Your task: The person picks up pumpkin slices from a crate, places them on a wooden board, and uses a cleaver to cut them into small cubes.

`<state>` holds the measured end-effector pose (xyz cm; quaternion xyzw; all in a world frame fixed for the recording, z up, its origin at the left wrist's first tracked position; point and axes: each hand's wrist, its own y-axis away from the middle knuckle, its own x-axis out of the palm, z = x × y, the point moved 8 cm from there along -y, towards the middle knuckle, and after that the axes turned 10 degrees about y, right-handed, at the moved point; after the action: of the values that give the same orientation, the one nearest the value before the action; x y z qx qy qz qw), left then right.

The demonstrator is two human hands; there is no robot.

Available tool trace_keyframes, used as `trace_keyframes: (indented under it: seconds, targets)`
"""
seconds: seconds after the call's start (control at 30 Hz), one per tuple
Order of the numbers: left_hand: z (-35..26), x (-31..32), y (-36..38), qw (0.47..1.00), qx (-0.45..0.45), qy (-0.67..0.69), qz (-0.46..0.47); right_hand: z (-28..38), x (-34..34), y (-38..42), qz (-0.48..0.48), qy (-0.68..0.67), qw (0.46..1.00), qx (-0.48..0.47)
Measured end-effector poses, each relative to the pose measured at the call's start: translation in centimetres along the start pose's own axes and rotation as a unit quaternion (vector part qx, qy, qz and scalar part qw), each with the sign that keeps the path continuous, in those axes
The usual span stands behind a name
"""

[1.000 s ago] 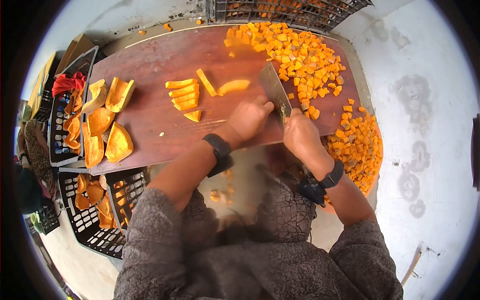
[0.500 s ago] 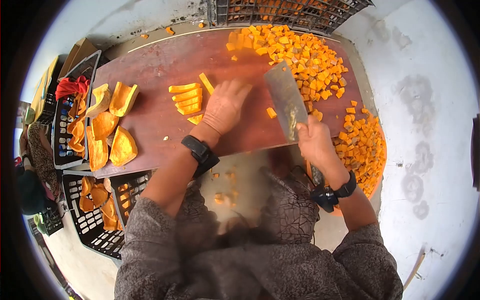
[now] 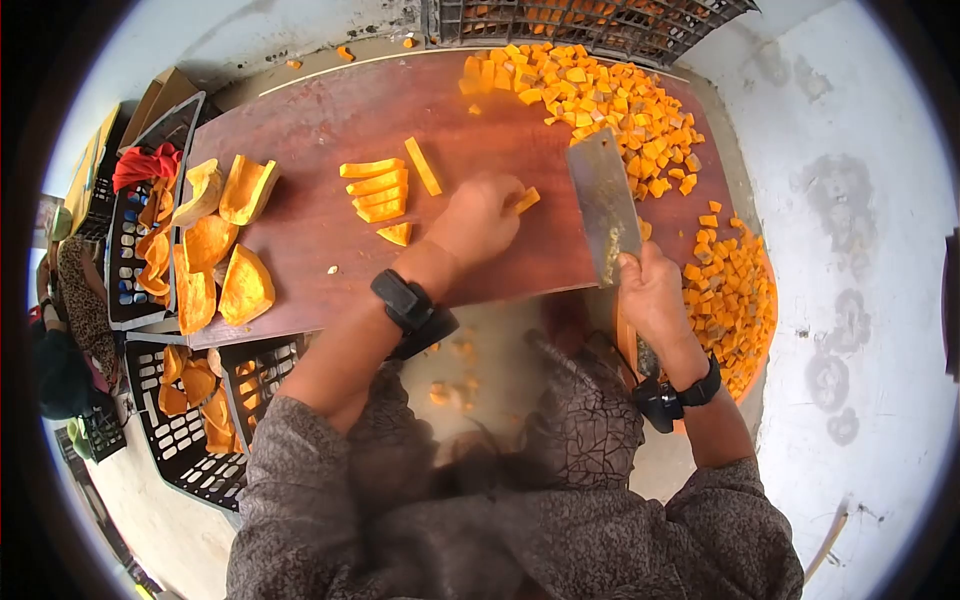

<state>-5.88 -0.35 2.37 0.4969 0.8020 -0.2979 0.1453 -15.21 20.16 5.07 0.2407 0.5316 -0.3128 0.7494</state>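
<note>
My left hand [image 3: 478, 215] is closed over the reddish-brown board [image 3: 300, 140], and the end of a pumpkin strip [image 3: 527, 201] sticks out past its fingers. A broad cleaver [image 3: 602, 195] is gripped by its handle in my right hand [image 3: 650, 290], the blade just right of the strip. One loose pumpkin stick [image 3: 423, 166] lies above my left wrist. Left of it several cut pumpkin slices [image 3: 377, 190] sit in a row, with a small wedge [image 3: 397, 234] below. Beyond the blade spreads a heap of pumpkin cubes [image 3: 600, 95].
Large pumpkin chunks [image 3: 246, 290] rest at the board's left end. Black crates [image 3: 185, 455] with pumpkin pieces stand below and beside it; another crate [image 3: 590, 25] is at the back. An orange tub [image 3: 735, 310] full of cubes is at the right, near the white wall [image 3: 850, 200].
My left hand has moved slightly right and closed, with a strip end now showing. The cleaver has shifted right, away from it. Some cubes beside the blade are no longer visible.
</note>
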Motion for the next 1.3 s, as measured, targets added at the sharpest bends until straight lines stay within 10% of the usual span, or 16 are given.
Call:
trace_keyframes:
  seconds: [0.07,0.5,1.3]
  targets:
    - [1.1,0.3,-0.1,0.978,-0.173,0.114,0.036,0.9,-0.5,0.2,-0.011,-0.032,0.999,0.014]
    - [2.6,0.5,0.9,0.960,-0.243,0.133,0.033,5.0,0.5,-0.7,0.009,0.006,0.996,-0.088]
    - [0.8,-0.4,2.8,0.999,0.045,-0.006,-0.007,5.4,2.7,-4.4,-0.008,0.091,0.994,-0.064]
